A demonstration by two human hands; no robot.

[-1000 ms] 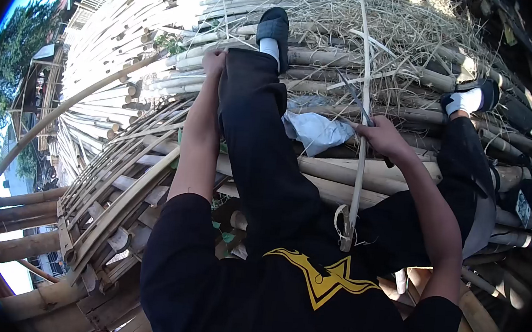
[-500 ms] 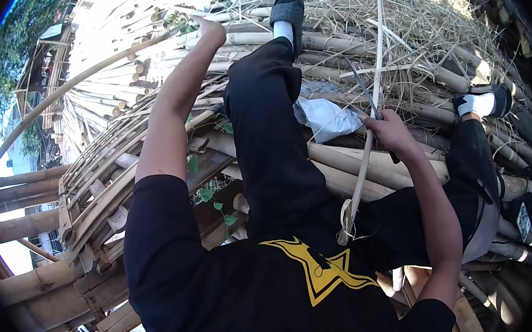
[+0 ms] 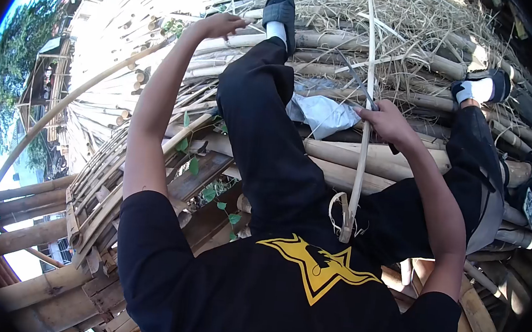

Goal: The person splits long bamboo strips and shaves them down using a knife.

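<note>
My left hand (image 3: 226, 26) is raised beside the slippered foot, its fingers apart and nothing in them. My right hand (image 3: 386, 122) is closed round the handle of a knife (image 3: 355, 76), whose long thin blade points up and left. A long pale bamboo strip (image 3: 370, 61) runs upright past the knife and my right fingertips. Its lower end, with a curled shaving (image 3: 336, 215), rests at my lap. Just left of the knife hand lies a white plastic bag (image 3: 327, 116) on the bamboo poles.
Bamboo poles (image 3: 368, 159) lie under my legs, with dry shavings (image 3: 411, 27) heaped at the top. A bent pole (image 3: 56, 110) arches at the left, above a bamboo frame (image 3: 25, 240). A leafy vine (image 3: 210, 193) grows between the slats. My feet wear dark slippers (image 3: 280, 15).
My left hand has left the knee, swung outward, then moved up towards the slippered foot with its fingers spread. My right hand keeps the knife at the strip, nearly unmoved.
</note>
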